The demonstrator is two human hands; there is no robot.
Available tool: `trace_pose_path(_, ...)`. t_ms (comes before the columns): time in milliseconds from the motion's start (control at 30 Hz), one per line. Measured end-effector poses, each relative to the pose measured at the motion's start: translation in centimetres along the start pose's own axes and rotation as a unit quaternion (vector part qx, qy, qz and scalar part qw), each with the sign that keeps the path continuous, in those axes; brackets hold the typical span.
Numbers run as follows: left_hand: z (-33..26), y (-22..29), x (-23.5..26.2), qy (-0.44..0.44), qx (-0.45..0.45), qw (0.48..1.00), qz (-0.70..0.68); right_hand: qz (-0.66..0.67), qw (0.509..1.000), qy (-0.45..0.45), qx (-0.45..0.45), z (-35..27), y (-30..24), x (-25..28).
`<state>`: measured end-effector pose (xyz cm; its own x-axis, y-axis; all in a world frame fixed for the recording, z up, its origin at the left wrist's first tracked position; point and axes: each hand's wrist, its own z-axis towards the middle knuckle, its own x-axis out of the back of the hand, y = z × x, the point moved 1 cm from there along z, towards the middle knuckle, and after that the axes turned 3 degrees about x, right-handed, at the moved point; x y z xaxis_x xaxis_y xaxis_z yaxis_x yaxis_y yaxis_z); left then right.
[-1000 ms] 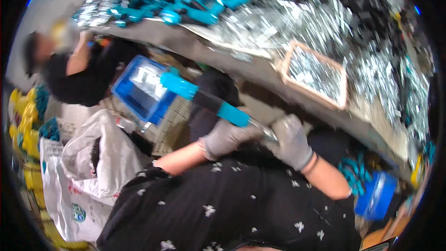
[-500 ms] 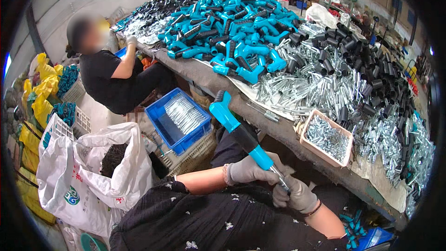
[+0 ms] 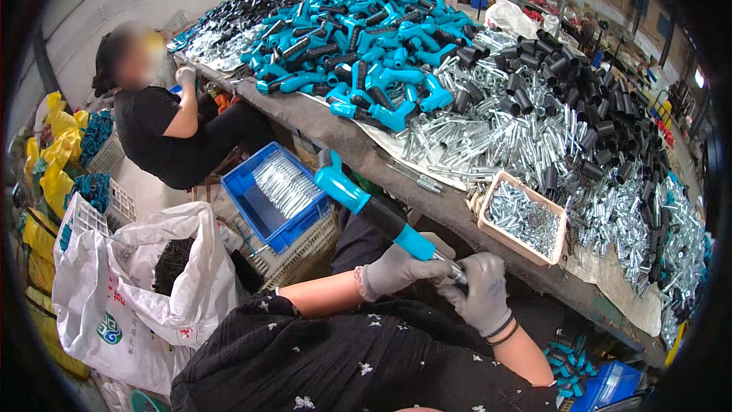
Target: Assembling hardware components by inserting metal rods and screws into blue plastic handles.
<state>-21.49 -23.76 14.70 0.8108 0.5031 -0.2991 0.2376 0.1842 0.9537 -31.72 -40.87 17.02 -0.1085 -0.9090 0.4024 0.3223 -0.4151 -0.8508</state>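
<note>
My left hand [image 3: 398, 268], in a grey glove, grips the lower end of a long blue and black handle [image 3: 364, 203] that slants up to the left. My right hand [image 3: 480, 293], also gloved, closes around the shiny metal tip at the handle's lower end, just right of the left hand. Both hands are held below the front edge of the long workbench [image 3: 427, 202]. A small beige tray [image 3: 522, 220] of silver metal pieces sits on the bench edge just above my right hand.
The bench holds heaps of blue handles [image 3: 366, 38], silver tubes [image 3: 503, 126] and black sleeves [image 3: 610, 130]. A blue crate [image 3: 278, 197] of metal rods stands below. A white sack [image 3: 145, 290] is at left. Another person [image 3: 164, 118] sits working at the far left.
The view has tilted down and steadied. My hands keep hold of the handle, now closer to the bench edge; the handle's free end points up to the left.
</note>
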Motion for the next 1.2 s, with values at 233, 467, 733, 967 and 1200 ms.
trace_pose_path(233, -0.4, 2.6, -0.7, -0.130, -0.120, 0.980, 0.091, 0.350, 0.889, -0.181, -0.234, -2.8, -0.3, 0.4)
trace_pose_path(467, 0.2, 1.2, -1.0, 0.037, -0.095, 0.991, 0.085, 0.146, 0.964, -0.179, -0.129, -1.0, 0.1, 0.6)
trace_pose_path(733, 0.1, 2.3, -0.3, 0.060, -0.033, 0.995, 0.066, 0.119, 0.982, -0.137, -0.048, 1.1, -1.9, 0.2)
trace_pose_path(967, 0.8, 0.5, 0.0, 0.008, -0.087, 0.986, 0.139, -0.045, 0.995, -0.030, -0.083, 0.5, 2.4, -1.8)
trace_pose_path(1200, 1.3, 2.5, -0.4, -0.043, -0.094, 0.968, 0.229, 0.078, 0.991, -0.029, -0.106, 0.5, 4.9, -1.8)
